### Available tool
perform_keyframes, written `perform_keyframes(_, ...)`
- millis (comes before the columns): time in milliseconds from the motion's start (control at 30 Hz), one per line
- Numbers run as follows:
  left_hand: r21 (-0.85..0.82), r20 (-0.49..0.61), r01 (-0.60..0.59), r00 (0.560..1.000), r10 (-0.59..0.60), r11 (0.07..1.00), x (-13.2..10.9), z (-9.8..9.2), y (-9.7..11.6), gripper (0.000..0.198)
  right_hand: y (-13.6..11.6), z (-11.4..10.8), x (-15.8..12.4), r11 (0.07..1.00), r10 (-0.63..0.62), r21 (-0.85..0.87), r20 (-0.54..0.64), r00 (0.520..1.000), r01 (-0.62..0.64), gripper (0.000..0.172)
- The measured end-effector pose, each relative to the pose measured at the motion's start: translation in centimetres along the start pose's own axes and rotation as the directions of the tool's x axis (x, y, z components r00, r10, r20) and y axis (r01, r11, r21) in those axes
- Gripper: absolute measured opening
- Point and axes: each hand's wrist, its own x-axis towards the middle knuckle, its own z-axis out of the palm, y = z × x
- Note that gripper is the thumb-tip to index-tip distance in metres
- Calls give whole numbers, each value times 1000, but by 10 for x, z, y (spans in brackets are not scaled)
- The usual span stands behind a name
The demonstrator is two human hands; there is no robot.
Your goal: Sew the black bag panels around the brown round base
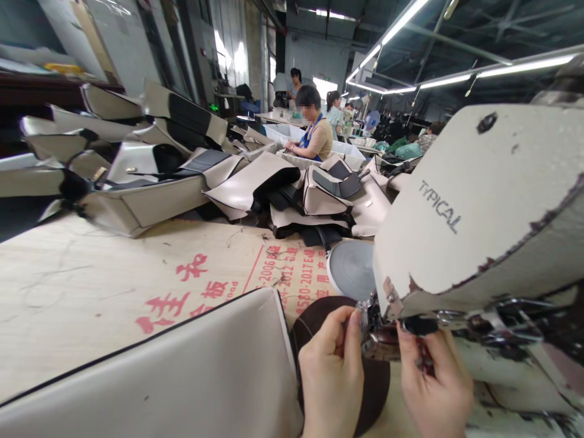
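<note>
The cream sewing machine head (pixel 469 201), lettered TYPICAL, looms at the right. My left hand (pixel 335 368) is pinched at the left side of its metal needle and presser-foot parts (pixel 375 322); whatever lies between finger and thumb is too small to make out. On the other side of those parts, my right hand (pixel 433 377) has its thumb and fingers closed beneath a dark round part (pixel 417 325). What it grips, if anything, I cannot make out. Beside my left hand stands a pale bag piece (pixel 155 371) with dark edging. A dark brown disc (pixel 376 389) shows partly behind that hand.
A grey round disc (pixel 351 267) lies at the machine's far side. Loose threads are scattered over the plywood table (pixel 104 280) with red print. Beyond it, pale and black bag pieces (pixel 150 194) are heaped. A seated co-worker (pixel 317 131) is behind the heap, near white bins (pixel 349 155).
</note>
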Motion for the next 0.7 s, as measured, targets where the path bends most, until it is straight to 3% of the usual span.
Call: perform_keyframes(700,-30,1,19,1000,-19,999,-2,-2,3,21,-3,1,2,1000,-3,10,-16,1000,3,25)
